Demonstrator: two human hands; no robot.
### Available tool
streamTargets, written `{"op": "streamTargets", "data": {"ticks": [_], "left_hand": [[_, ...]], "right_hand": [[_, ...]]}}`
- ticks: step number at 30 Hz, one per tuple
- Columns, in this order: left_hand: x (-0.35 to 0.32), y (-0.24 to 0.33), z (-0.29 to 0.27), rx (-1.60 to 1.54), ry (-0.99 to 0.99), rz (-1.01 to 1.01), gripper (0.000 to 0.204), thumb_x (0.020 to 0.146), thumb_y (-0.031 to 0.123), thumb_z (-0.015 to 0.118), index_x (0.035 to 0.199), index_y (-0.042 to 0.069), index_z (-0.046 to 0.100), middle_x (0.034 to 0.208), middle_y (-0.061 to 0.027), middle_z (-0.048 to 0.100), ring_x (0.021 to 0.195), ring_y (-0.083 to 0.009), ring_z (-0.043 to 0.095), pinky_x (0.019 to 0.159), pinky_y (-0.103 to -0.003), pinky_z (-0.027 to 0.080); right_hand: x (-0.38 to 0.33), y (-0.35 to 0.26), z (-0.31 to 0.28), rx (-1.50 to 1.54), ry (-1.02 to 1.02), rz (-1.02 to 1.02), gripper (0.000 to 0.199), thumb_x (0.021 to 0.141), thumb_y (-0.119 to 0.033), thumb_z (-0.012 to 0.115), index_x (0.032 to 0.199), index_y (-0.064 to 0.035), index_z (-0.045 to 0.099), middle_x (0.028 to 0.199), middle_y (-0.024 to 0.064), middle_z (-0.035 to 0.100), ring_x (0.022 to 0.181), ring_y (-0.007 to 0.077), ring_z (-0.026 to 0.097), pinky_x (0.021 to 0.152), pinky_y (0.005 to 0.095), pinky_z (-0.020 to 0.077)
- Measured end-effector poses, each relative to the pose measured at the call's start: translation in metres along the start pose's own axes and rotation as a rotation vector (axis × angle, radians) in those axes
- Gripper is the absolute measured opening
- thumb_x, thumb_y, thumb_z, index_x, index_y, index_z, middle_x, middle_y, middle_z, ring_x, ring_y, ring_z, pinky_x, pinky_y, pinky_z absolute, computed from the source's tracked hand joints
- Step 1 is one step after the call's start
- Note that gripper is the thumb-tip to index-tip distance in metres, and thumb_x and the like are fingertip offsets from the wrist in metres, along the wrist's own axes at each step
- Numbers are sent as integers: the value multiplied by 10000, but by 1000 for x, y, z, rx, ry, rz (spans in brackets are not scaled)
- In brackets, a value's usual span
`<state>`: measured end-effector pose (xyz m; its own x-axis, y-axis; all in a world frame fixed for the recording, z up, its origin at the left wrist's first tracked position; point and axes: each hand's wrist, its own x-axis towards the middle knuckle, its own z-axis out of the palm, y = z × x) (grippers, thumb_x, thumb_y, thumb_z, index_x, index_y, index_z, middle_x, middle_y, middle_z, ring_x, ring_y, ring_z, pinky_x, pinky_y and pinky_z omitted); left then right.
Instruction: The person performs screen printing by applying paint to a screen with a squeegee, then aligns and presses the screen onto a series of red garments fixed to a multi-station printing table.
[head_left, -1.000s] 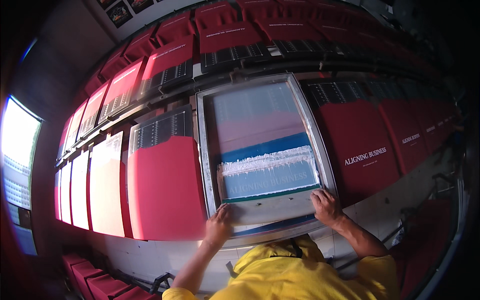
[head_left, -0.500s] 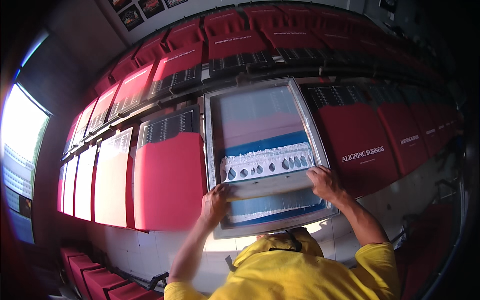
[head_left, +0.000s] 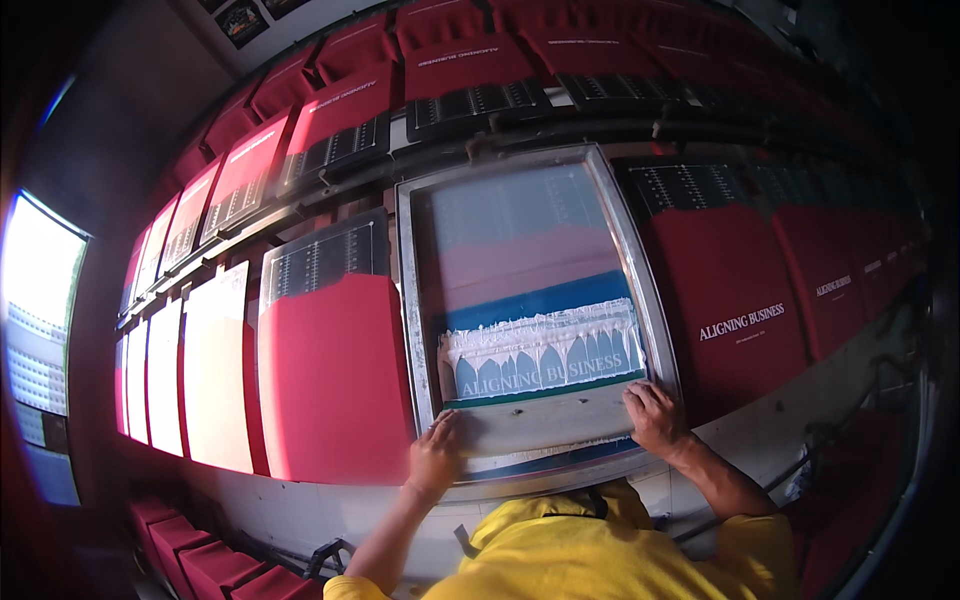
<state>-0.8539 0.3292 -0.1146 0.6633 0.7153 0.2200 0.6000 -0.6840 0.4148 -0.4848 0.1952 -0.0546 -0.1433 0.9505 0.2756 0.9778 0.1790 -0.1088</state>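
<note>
In front of me a metal-edged printing screen [head_left: 408, 290] lies over a board in the row. Both my hands grip a wide, pale squeegee [head_left: 545, 418], which lies across the mesh near the screen's near end. My left hand [head_left: 433, 455] is closed round its left end and my right hand [head_left: 657, 420] round its right end. Beyond the blade, white ink [head_left: 545, 338] spreads over the mesh with a ragged far edge and drip-like streaks. Pale lettering shows through the mesh between ink and squeegee. The squeegee's lower edge against the mesh is hidden.
Left of the screen a plain red shirt [head_left: 335, 385] is stretched on a black board; on the right a red shirt [head_left: 715, 320] bears white lettering. Behind a dark rail [head_left: 310, 195] run more shirts on boards. Red padded-looking blocks [head_left: 205, 560] sit low at left.
Both hands have drawn the squeegee toward me, down the screen. Pale lettering and streaked ink now show where the blade passed. The view has shifted slightly.
</note>
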Motion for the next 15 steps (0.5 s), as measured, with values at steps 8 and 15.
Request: {"op": "streamTargets", "data": {"ticks": [8,15], "left_hand": [[104,-28,-25,-8,-162,-122,420,705,19,626,1114,87,689,1154,-123,675,988,-324,679,775,-410,585],[84,-8,-48,-68,-86,-36,311,721,24,616,1018,84,687,1071,-109,673,934,-326,673,758,-429,577]], "right_hand": [[91,54,-1,5,-182,61,177,701,3,606,873,-34,621,885,133,653,870,322,657,742,425,549],[71,44,-18,15,-125,35,156,721,-3,609,868,-54,621,895,127,670,886,317,660,749,434,555]]}}
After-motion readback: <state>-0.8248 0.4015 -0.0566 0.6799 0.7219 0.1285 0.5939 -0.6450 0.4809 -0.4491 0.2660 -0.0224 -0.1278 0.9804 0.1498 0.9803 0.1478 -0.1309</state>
